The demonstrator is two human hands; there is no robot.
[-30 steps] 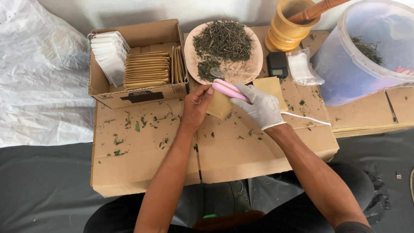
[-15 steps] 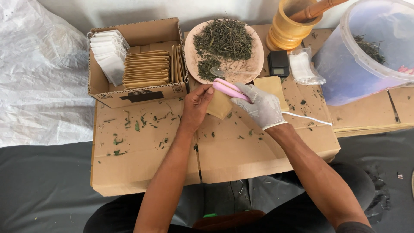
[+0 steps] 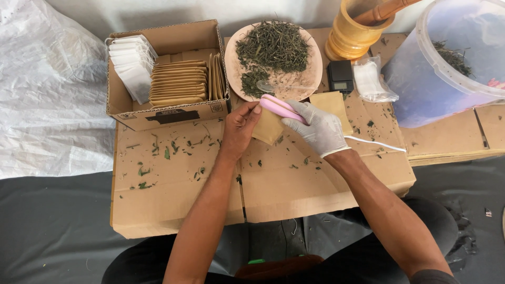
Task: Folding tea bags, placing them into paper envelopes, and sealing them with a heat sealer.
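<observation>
While left grip (image 3: pixel 239 129) pinches brown pouch (image 3: pixel 267 129), gloved right grip (image 3: pixel 315 129) clamps pink sealer (image 3: pixel 279 109), herb plate (image 3: pixel 314 68) just behind.

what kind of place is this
Probably a small home workshop for packing dried herbs or tea by hand: a plate of dried leaves, a box of paper sachets, and a wooden mortar on cardboard.
</observation>
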